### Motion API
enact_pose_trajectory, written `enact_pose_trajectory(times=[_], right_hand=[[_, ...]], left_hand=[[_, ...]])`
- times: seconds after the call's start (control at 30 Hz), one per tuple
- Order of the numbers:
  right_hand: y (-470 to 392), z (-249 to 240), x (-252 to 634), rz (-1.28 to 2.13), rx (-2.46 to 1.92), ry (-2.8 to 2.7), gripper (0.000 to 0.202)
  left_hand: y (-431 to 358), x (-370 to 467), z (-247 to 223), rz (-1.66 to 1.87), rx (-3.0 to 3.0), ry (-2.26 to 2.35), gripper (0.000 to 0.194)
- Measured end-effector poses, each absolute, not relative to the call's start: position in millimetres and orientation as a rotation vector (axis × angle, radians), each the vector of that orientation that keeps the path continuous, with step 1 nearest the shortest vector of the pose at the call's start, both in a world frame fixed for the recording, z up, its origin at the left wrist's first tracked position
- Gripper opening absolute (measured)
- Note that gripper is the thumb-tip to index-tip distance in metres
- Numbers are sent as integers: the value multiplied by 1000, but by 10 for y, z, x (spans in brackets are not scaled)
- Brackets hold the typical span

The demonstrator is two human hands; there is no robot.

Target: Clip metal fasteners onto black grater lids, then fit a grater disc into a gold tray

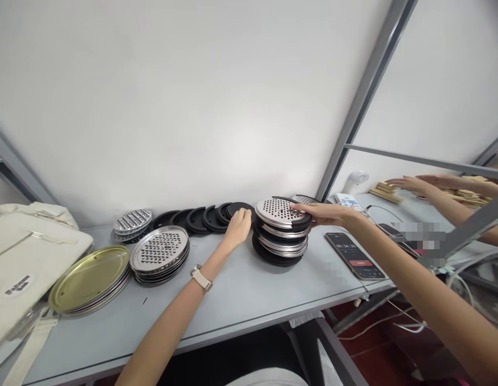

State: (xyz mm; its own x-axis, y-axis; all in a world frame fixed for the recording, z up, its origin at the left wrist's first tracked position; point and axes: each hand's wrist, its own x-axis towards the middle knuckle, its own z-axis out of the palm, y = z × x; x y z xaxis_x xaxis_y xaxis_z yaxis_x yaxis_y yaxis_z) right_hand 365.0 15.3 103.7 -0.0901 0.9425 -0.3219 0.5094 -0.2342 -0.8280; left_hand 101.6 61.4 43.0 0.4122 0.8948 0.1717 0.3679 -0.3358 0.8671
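My left hand (238, 228), with a watch on its wrist, is closed at the last black plastic disc (235, 207) in an overlapping row. Its fingertips cover part of that disc. My right hand (323, 213) grips the edge of a round metal grater plate (275, 210) with a black rim. The thumb lies on top and the other fingers are mostly hidden. This plate tops a stack of metal and black discs (283, 246) standing on the grey table. Left of my left hand, more black discs (196, 220) lean along the wall.
Further left are a stack of grater plates (160, 249), a smaller grater pile (132, 221), gold-coloured round plates (91, 279) and a cream bag (31, 268). A phone with a running timer (353, 256) lies at right. Beyond the metal frame post (361, 96), another person's hands (413, 183) reach over wooden pieces.
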Motion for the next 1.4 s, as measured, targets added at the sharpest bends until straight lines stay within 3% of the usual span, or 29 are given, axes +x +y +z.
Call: enact_pose_trajectory(times=[0.13, 0.63, 1.0, 1.4], right_hand=[[159, 1011, 3651, 1382, -1707, -1466, 46], [159, 982, 3661, 1362, -1613, -1364, 41], [142, 1350, 3474, 1431, -1526, -1318, 24], [140, 1286, 3368, 1446, -1442, -1314, 19]], left_hand=[[408, 1117, 548, 891, 1819, 900, 46], [181, 1397, 570, 1048, 1795, 1066, 33], [321, 1419, 760, 1269, 1880, 1054, 41], [328, 1338, 797, 1290, 1836, 1110, 42]])
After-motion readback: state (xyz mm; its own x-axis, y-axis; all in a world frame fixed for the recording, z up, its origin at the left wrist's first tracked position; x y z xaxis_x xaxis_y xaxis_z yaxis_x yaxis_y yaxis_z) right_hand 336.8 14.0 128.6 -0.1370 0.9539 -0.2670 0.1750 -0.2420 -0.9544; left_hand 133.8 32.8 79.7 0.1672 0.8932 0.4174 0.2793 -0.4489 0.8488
